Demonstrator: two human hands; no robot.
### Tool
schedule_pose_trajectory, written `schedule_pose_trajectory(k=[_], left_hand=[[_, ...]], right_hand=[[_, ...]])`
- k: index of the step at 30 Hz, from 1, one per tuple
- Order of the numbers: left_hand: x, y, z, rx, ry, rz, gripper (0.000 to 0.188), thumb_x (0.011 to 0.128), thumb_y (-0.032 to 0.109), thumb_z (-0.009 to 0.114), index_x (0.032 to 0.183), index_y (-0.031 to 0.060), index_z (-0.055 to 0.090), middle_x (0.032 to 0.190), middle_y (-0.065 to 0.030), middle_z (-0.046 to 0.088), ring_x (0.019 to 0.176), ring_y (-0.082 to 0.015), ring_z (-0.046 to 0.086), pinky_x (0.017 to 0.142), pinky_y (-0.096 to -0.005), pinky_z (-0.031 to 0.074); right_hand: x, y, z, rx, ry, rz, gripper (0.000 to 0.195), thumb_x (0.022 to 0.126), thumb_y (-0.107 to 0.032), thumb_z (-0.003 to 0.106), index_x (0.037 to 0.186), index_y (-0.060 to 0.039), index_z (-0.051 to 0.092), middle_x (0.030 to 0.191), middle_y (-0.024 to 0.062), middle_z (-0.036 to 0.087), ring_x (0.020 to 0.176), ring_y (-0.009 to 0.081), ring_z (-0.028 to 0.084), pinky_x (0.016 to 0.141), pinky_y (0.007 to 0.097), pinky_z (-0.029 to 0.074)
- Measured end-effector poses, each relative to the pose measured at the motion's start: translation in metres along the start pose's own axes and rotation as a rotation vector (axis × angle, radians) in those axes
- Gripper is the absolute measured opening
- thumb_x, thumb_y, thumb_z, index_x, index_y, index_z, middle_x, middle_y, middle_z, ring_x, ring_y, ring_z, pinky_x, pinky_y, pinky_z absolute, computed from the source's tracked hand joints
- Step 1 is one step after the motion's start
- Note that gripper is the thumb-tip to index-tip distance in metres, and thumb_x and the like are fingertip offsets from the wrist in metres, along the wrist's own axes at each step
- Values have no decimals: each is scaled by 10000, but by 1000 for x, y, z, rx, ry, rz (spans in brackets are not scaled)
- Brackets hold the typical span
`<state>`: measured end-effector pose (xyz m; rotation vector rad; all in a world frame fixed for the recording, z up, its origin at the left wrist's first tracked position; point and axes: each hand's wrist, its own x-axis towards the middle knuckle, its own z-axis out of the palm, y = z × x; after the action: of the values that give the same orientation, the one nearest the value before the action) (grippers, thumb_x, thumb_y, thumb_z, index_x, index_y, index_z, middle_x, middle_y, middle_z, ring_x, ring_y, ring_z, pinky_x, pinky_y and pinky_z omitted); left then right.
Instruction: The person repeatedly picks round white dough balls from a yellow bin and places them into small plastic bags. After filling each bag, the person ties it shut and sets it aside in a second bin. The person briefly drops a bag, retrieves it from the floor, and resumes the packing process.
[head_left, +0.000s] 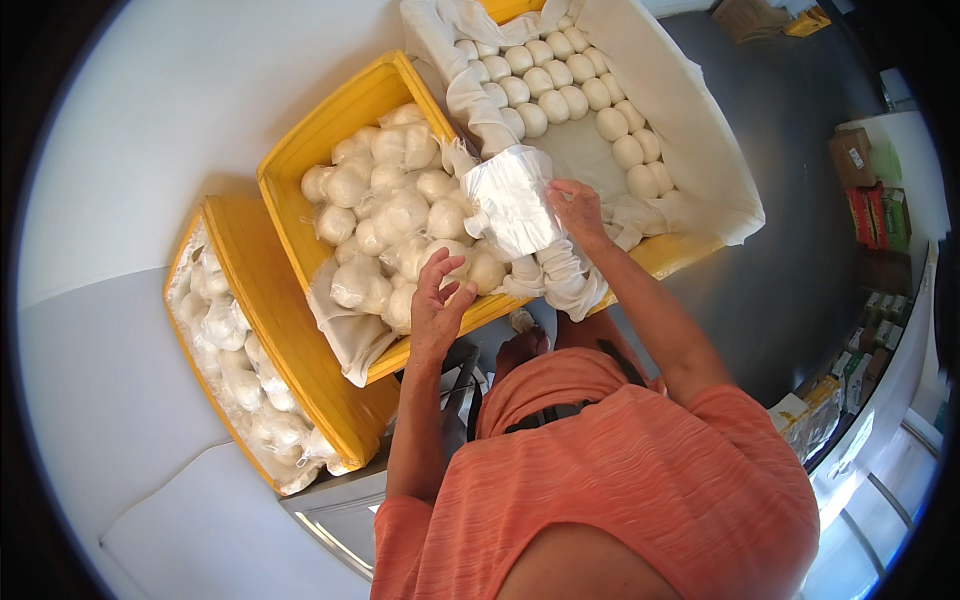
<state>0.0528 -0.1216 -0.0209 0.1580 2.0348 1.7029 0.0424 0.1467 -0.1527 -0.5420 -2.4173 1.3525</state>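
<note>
My left hand (437, 304) hovers with curled fingers apart over the near edge of a yellow plastic crate (281, 225) full of white dough balls in clear plastic bags (401, 214); it holds nothing that I can see. My right hand (576, 206) has its fingertips at the right edge of a shiny stack of clear plastic bags (511, 201), which lies on bunched cloth between two crates; whether it pinches a bag cannot be told. Beyond, loose white dough balls (555, 105) sit in rows in a crate lined with white cloth (690, 150).
A tilted yellow crate (277, 322) with more bagged dough balls stands at the left, by a white wall (187, 112). Small boxes (874, 217) line the right side. A cardboard box (750, 19) lies at the top right on the dark floor (750, 300).
</note>
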Motion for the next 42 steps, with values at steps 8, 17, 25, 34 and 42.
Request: schedule_pose_trajectory(k=[8,17,25,34,42], left_hand=[[60,6,65,159,10,138,508,743,151,730,1189,38,514,1173,-102,519,993,-181,538,765,-303,486],[52,15,-1,-404,530,127,78,854,57,626,915,9,627,801,0,625,685,-50,546,631,-191,442],[-48,79,-65,-750,509,331,238,872,75,602,1095,-2,575,988,-61,637,847,-125,610,774,-271,504],[-86,39,-87,-768,676,194,293,855,68,628,1121,-8,530,992,-61,607,874,-124,584,810,-260,486],[-81,31,-51,86,563,372,162,820,61,642,964,29,576,938,-34,572,789,-102,521,671,-230,433]], right_hand=[[-6,-109,-56,530,-546,53,260,834,-92,637,1080,-22,593,1016,63,635,910,148,616,814,285,489],[-18,-82,28,-218,-720,-244,328,805,20,469,1130,20,508,1037,208,589,949,350,572,834,361,469],[-27,-160,15,559,-558,-165,262,872,-189,598,1037,13,614,947,109,654,845,194,609,787,296,475],[-70,-218,37,984,-1001,268,226,799,-88,686,989,25,640,847,34,651,771,76,586,713,221,469],[-81,-200,-2,840,-796,281,162,753,-121,730,751,-27,598,708,-11,592,628,30,520,542,192,410]])
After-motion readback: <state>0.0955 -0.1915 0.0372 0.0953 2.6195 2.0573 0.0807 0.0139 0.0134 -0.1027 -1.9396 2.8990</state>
